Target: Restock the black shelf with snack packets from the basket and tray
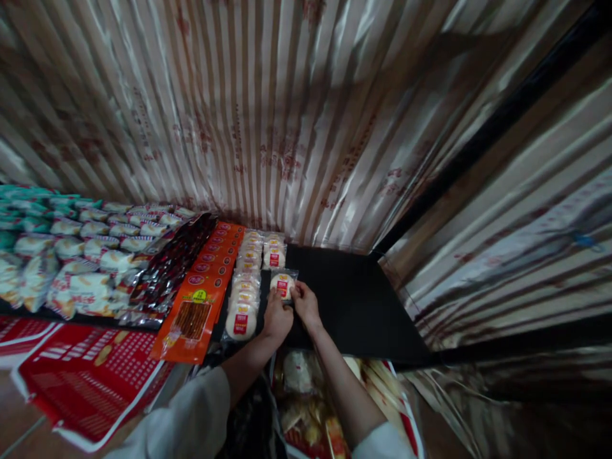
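Observation:
Between my two hands is a small clear packet (283, 284) with a round white cake or cracker inside and a red label. My left hand (278, 317) pinches its lower left edge. The fingers of my right hand (306, 303) close on its right edge. Just left of it runs a row of overlapping packets of the same kind (243, 312), lying on a black shelf (354, 299). Behind my hands, a shorter row of these packets (274, 250) reaches toward the striped backing.
Orange snack packs (196, 306), dark red shiny packs (172, 261), white bags (90, 290) and green bags (29, 210) lie to the left. Below stand a red basket (90, 370) and a crate of packaged goods (299, 376). Striped sheeting (287, 115) hangs behind, with a black bar (478, 140) at right.

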Demonstrator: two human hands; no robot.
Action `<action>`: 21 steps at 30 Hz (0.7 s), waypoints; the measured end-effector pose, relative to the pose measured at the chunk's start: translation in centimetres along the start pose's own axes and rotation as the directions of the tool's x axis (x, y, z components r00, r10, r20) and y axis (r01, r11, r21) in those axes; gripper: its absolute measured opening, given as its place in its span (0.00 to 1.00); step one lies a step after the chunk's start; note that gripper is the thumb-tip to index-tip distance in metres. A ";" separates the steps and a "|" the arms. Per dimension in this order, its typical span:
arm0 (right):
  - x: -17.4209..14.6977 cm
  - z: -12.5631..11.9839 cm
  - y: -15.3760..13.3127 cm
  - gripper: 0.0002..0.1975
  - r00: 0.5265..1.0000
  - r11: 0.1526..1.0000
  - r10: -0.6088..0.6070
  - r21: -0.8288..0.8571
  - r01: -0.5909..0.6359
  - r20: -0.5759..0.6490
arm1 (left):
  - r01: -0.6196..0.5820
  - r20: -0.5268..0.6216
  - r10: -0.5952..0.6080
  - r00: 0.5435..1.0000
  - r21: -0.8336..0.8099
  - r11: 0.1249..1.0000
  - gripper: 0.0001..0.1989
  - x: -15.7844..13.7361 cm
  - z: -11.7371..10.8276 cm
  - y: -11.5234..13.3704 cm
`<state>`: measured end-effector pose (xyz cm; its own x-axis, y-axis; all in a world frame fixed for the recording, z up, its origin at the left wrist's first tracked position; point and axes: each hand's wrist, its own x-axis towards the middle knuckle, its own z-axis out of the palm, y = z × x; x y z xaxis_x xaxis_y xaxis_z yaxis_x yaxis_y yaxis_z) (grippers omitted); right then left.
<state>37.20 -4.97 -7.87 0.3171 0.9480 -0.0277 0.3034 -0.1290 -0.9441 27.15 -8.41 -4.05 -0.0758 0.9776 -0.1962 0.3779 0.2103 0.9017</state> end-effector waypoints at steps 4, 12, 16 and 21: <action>2.1 1.1 -0.3 0.15 1.000 0.996 -0.008 -0.087 0.007 -0.012 | -0.014 0.012 0.015 1.000 -0.073 0.997 0.29 1.3 -0.1 0.2; 5.0 2.7 -1.4 0.17 0.990 0.959 -0.132 -0.258 0.113 -0.056 | 0.028 0.002 -0.028 1.000 -0.122 0.992 0.30 3.4 -0.5 0.9; 5.4 3.2 -1.5 0.17 0.979 0.925 -0.184 -0.351 0.145 -0.081 | 0.005 -0.001 -0.005 1.000 -0.040 0.999 0.29 4.0 -0.5 0.7; 5.5 3.6 -1.1 0.18 0.968 0.902 -0.212 -0.407 0.142 -0.133 | 0.020 -0.013 -0.020 1.000 -0.006 1.000 0.29 4.5 -0.3 0.6</action>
<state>35.36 1.47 -8.22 0.3618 0.9066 0.2174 0.6846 -0.1000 -0.7221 26.77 -3.83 -4.25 -0.0954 0.9732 -0.2093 0.3704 0.2298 0.9000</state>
